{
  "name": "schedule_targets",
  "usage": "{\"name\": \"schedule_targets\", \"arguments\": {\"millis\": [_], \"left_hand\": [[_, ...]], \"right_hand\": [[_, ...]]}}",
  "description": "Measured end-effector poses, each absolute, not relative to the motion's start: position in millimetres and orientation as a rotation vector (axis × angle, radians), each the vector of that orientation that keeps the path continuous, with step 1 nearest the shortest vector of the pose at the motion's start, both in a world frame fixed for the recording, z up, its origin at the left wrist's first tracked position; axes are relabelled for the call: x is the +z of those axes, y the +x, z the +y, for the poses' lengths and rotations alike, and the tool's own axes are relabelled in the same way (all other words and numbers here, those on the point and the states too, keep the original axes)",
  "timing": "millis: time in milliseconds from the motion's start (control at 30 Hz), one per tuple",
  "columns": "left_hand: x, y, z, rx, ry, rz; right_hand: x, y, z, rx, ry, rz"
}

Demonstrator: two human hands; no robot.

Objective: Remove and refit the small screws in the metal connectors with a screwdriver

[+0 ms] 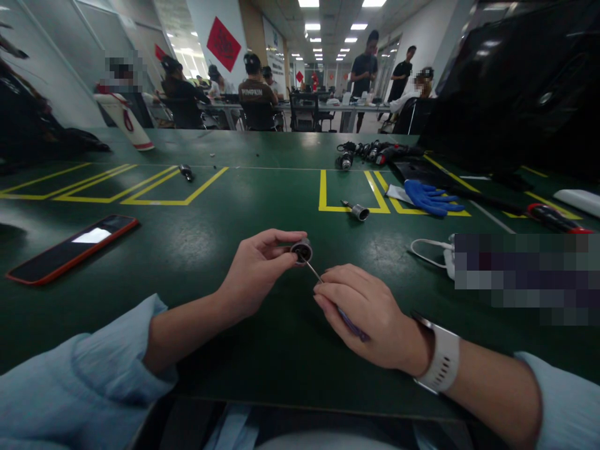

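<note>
Between thumb and fingers, my left hand (pixel 255 265) grips a small round grey metal housing (pixel 307 247), its hollow end turned toward me. My right hand (pixel 363 312) is closed around a screwdriver with a purple handle (pixel 352 326). The thin shaft of the screwdriver (pixel 313 271) reaches up and left, its tip at or inside the housing's opening; the exact contact is too small to make out. Beyond my hands, a similar cup-shaped metal part (pixel 360 212) with a narrow stem lies on the green table (pixel 262 350).
A red-edged phone (pixel 75 247) lies at left, with a small dark metal part (pixel 186 173) beyond it. To the right are blue gloves (pixel 431 197), a cable bundle (pixel 370 152), a red-and-black tool (pixel 553 217) and a white looped cord (pixel 429 250). People sit and stand in the background.
</note>
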State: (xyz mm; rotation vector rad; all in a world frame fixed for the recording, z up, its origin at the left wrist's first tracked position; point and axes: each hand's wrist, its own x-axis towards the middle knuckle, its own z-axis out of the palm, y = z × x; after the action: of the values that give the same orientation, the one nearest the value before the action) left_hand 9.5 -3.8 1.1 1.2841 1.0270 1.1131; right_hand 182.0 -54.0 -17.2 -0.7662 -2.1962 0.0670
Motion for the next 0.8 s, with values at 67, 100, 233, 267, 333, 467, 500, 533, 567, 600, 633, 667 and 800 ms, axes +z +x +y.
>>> {"name": "schedule_targets", "arguments": {"millis": [67, 100, 233, 267, 333, 467, 500, 533, 567, 600, 633, 667, 800], "left_hand": [[1.4, 9.9, -4.1, 1.12, 1.283, 1.035], [1.7, 10.2, -4.2, 1.125, 1.282, 1.039], [2.7, 10.8, -4.0, 1.138, 1.298, 1.049], [2.6, 10.8, -3.8, 1.139, 1.304, 1.055], [2.1, 10.6, -3.2, 1.141, 1.313, 1.07], [0.4, 10.2, -2.3, 1.147, 1.33, 1.074], [0.0, 10.2, -2.1, 1.147, 1.331, 1.07], [-0.2, 10.3, -1.9, 1.147, 1.329, 1.064], [-0.4, 10.4, -1.9, 1.149, 1.326, 1.057], [-0.5, 10.6, -1.8, 1.15, 1.322, 1.051], [-0.6, 10.8, -1.8, 1.15, 1.318, 1.048], [-0.6, 11.0, -1.9, 1.146, 1.315, 1.047], [-0.5, 10.9, -2.3, 1.127, 1.302, 1.057]], "right_hand": [[-17.7, 181.6, -54.0, 0.064, -0.772, -2.205], [-18.0, 181.3, -54.0, 0.062, -0.771, -2.208], [-19.6, 179.8, -53.4, 0.057, -0.756, -2.213], [-19.8, 179.4, -53.2, 0.054, -0.75, -2.212], [-20.1, 178.8, -53.1, 0.047, -0.749, -2.211], [-19.4, 178.7, -54.3, 0.045, -0.735, -2.205], [-19.1, 178.7, -54.8, 0.046, -0.729, -2.199], [-18.7, 178.7, -55.2, 0.051, -0.726, -2.195], [-18.4, 178.6, -55.5, 0.058, -0.727, -2.193], [-18.2, 178.5, -55.7, 0.065, -0.732, -2.193], [-18.1, 178.2, -55.6, 0.072, -0.738, -2.196], [-18.0, 177.9, -55.4, 0.078, -0.746, -2.199], [-17.4, 177.6, -54.3, 0.1, -0.766, -2.189]]}}
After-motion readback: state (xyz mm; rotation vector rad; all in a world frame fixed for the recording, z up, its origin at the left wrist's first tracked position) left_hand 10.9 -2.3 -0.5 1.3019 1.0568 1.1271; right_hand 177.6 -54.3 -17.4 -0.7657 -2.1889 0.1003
